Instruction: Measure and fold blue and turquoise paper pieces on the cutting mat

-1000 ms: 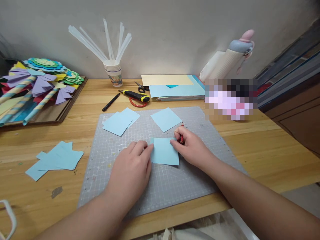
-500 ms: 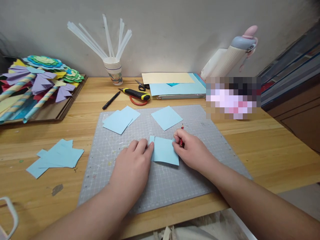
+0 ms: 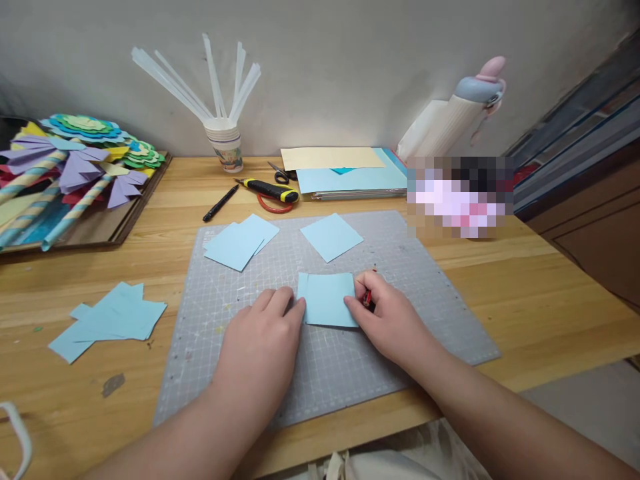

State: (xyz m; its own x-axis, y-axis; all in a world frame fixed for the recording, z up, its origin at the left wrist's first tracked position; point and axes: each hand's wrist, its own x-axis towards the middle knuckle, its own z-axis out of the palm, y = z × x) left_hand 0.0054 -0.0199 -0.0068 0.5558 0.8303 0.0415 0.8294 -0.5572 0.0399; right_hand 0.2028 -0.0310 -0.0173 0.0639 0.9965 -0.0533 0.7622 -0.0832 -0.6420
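A folded light-blue paper piece (image 3: pixel 326 300) lies on the grey cutting mat (image 3: pixel 400 360), with a narrow strip of another layer showing along its left side. My left hand (image 3: pixel 265 333) is at that left side, its fingers curled and its thumb on the paper's edge. The paper's right edge is pinched between thumb and fingers of my right hand (image 3: pixel 387 310). That hand also holds a red pencil (image 3: pixel 369 298) tucked in its fingers, mostly hidden. Farther back on the mat lie a blue paper square (image 3: pixel 332 237) and overlapping blue squares (image 3: pixel 237 245).
More blue paper pieces (image 3: pixel 117 313) lie left of the mat. Behind it are a black pen (image 3: pixel 220 203), a yellow-black cutter (image 3: pixel 270 191), scissors (image 3: pixel 283 175), a paper cup (image 3: pixel 225 148) of white strips and stacked paper (image 3: pixel 350 179). Paper flowers (image 3: pixel 85 160) fill the left; a bottle (image 3: pixel 460 123) leans right.
The top layer of the paper has shifted left over the lower one, narrowing the strip. My right hand has moved slightly right and down; the pencil is tilted more.
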